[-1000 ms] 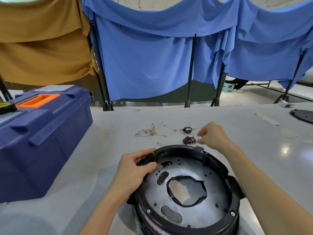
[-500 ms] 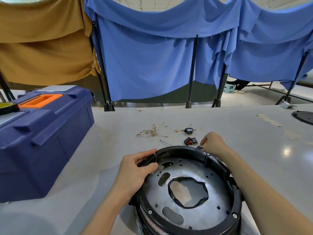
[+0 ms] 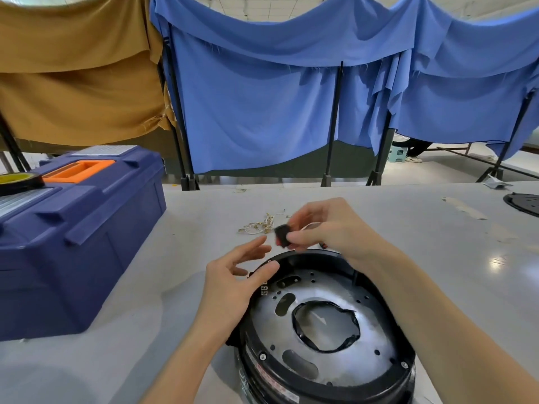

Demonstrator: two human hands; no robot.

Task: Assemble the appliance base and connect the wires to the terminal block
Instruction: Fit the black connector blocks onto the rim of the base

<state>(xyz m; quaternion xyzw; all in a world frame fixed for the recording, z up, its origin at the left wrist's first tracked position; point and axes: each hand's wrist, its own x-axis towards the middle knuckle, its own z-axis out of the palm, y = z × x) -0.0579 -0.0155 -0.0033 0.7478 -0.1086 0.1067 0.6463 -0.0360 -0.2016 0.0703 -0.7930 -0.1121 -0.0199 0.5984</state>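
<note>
The round black appliance base (image 3: pixel 323 383) lies upside down on the table, its metal plate with a central hole facing up. My right hand (image 3: pixel 329 228) pinches a small black block (image 3: pixel 282 235) above the base's far rim. My left hand (image 3: pixel 233 284) hovers over the base's left rim, fingers loosely spread, thumb near the rim, holding nothing. A tangle of pale wires with metal ends (image 3: pixel 264 224) lies on the table behind the hands. A second small part with red (image 3: pixel 321 245) peeks out under my right hand.
A dark blue toolbox (image 3: pixel 78 237) with an orange handle stands at the left, a yellow tape roll (image 3: pixel 17 180) on its lid. A black round plate (image 3: pixel 525 201) lies at the far right edge. Blue and tan cloths hang on stands behind the grey table (image 3: pixel 437 258).
My right hand picked a small black block off the table and lifted it above the rim. My left hand let go of the base rim and opened toward the block.
</note>
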